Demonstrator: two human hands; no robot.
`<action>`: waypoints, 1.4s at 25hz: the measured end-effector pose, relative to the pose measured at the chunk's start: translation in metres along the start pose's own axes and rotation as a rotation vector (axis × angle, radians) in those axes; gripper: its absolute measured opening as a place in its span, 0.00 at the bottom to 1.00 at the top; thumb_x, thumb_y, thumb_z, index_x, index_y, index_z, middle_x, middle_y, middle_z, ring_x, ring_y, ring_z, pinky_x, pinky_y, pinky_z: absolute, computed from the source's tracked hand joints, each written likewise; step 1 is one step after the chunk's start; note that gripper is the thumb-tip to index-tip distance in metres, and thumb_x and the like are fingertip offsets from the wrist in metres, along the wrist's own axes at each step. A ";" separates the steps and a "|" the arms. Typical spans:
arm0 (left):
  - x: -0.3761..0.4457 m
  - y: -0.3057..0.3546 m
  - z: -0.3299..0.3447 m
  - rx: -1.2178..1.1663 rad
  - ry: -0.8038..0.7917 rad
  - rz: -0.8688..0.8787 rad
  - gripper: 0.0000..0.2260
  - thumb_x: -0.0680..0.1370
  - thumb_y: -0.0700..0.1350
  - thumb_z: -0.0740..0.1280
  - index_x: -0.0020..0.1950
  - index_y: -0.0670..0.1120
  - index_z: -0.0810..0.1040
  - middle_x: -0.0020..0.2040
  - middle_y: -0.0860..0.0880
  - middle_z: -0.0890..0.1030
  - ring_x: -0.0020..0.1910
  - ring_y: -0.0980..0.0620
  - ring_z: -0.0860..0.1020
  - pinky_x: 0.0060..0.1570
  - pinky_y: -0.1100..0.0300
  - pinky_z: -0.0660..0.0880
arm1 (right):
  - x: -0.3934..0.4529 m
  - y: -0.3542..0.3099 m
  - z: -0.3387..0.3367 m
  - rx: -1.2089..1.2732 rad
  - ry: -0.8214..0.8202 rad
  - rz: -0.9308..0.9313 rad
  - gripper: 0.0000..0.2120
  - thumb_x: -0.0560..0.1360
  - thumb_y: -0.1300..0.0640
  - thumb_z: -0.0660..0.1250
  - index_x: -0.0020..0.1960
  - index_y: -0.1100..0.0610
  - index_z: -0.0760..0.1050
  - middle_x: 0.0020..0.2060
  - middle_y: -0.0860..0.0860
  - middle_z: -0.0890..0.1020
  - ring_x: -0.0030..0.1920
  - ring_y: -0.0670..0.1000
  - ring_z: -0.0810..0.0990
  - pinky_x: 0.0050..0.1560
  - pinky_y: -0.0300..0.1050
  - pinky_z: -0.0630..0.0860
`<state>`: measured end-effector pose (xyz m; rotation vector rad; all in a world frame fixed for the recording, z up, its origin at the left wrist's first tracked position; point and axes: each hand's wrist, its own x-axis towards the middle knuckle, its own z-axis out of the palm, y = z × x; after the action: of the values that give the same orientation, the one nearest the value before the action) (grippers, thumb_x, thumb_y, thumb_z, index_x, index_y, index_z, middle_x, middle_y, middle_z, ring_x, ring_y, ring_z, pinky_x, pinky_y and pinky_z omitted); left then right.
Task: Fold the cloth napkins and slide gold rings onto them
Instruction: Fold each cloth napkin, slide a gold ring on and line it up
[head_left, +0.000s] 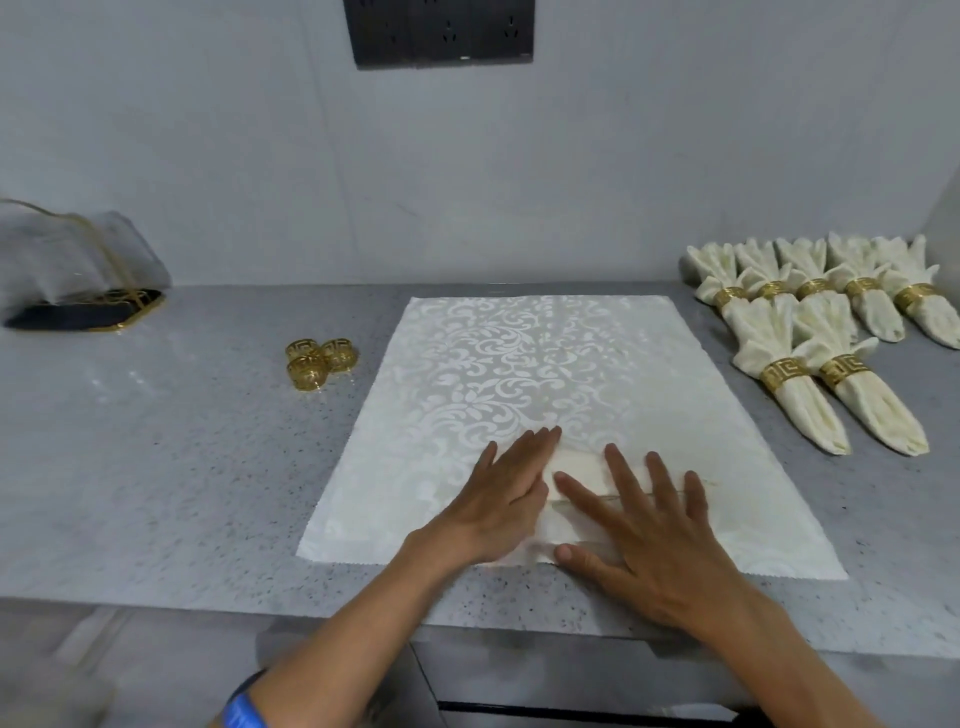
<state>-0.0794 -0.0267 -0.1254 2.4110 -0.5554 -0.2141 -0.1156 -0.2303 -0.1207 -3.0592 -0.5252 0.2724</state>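
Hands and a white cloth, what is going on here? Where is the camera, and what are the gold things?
The camera sits on a person's head and looks down, so you see their own arms. The left hand and right hand lie flat, pressing a patterned cloth napkin spread on the grey counter. Neither hand holds anything. The gold things are three loose gold rings waiting on the left. On the right lie finished napkins, each folded and wearing a ring. A dark tray sits far left.
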 end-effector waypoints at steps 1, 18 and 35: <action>-0.004 -0.007 -0.010 -0.123 0.120 -0.047 0.21 0.85 0.50 0.52 0.79 0.57 0.57 0.78 0.57 0.59 0.77 0.62 0.55 0.76 0.60 0.50 | 0.001 -0.001 -0.001 -0.005 -0.011 0.002 0.34 0.66 0.19 0.35 0.67 0.25 0.25 0.73 0.47 0.23 0.74 0.61 0.25 0.72 0.67 0.31; -0.016 -0.032 -0.078 0.169 0.772 -0.068 0.03 0.77 0.45 0.70 0.44 0.50 0.78 0.34 0.53 0.83 0.34 0.48 0.81 0.36 0.54 0.75 | 0.005 -0.005 -0.004 0.033 -0.012 0.015 0.34 0.67 0.19 0.36 0.69 0.25 0.28 0.75 0.45 0.26 0.75 0.59 0.26 0.73 0.65 0.30; 0.019 0.024 0.020 0.334 0.544 0.143 0.05 0.79 0.45 0.66 0.53 0.50 0.79 0.33 0.53 0.79 0.29 0.52 0.74 0.32 0.59 0.65 | 0.056 0.022 -0.025 0.591 0.462 -0.191 0.24 0.72 0.55 0.72 0.66 0.49 0.72 0.59 0.45 0.79 0.57 0.47 0.76 0.58 0.49 0.74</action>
<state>-0.0759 -0.0636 -0.1260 2.5755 -0.5313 0.6246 -0.0518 -0.2325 -0.1063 -2.3664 -0.5704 -0.2411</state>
